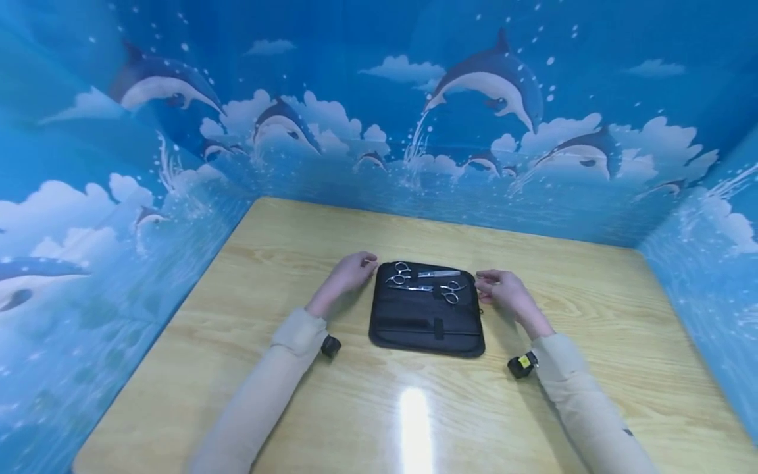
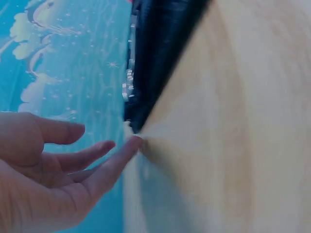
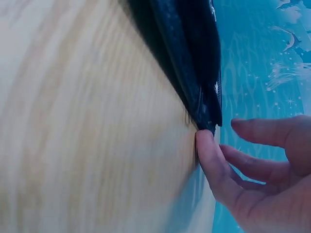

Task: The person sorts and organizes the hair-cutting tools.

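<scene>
A black zip case point(image 1: 405, 309) lies open and flat on the table, with two pairs of silver scissors in its upper part. The upper scissors point(image 1: 438, 273) have their handles to the left; the lower scissors point(image 1: 417, 288) point the other way. My left hand point(image 1: 353, 271) is beside the case's upper left corner, fingers loosely bent, one fingertip point(image 2: 135, 141) right at the edge in the left wrist view. At the upper right corner, my right hand point(image 1: 503, 288) has a fingertip point(image 3: 205, 138) against the case's edge, its thumb held apart.
The wooden table point(image 1: 296, 237) has rounded corners and a bright reflection near its front. Blue curtains point(image 1: 355, 66) printed with dolphins stand behind it and along both sides. A black wrist camera point(image 1: 331, 346) sits on the left cuff, another camera point(image 1: 521, 365) on the right.
</scene>
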A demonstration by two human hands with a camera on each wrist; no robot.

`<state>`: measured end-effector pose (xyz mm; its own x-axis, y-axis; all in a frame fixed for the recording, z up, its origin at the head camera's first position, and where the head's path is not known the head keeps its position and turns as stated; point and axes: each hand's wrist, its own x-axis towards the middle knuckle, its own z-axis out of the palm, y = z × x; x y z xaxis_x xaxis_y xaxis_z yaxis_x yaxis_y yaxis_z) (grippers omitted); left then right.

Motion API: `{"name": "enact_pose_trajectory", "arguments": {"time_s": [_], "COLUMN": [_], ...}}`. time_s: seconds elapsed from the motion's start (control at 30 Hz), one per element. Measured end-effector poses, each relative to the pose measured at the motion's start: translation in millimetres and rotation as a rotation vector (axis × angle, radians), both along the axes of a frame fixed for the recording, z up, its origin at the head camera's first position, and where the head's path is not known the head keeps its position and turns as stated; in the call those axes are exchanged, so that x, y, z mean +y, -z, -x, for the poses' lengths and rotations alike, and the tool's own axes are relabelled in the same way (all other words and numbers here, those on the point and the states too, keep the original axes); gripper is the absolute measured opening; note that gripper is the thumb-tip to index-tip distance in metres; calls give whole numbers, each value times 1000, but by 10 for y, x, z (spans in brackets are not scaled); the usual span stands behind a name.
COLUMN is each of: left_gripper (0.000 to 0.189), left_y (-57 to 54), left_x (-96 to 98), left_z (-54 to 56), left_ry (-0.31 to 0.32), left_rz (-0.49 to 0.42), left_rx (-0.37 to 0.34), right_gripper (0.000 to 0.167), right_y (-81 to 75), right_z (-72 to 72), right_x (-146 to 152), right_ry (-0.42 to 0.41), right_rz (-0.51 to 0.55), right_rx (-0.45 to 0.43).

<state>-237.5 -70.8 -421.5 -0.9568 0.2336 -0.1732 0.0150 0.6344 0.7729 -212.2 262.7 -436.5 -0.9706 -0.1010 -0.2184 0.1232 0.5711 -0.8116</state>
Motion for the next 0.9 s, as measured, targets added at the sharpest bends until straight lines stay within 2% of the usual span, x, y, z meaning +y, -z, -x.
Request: {"name": "enact_pose_trajectory", "arguments": {"time_s": [0.07, 0.17, 0.47, 0.67, 0.9], "left_gripper": [40, 42, 43, 41, 41], "left_y": [30, 58, 42, 52, 27], "left_x": [14, 60, 186, 190, 201], "left_z": [11, 32, 83, 110, 115], "left_ry": [-47, -99, -166, -195, -227], "left_rz": [-81, -156, -97, -235, -303], "left_rx": [-77, -139, -134, -179, -213], "right_gripper": [49, 50, 58, 62, 66], "right_y": [13, 19, 5, 26, 16], "right_z": [-3, -9, -36, -57, -98], "right_x": [-16, -28, -54, -19, -23], "right_ry": [21, 42, 129, 146, 128], "right_rz": [74, 133, 216, 254, 164], "right_rx": [-29, -36, -96, -105, -96]}}
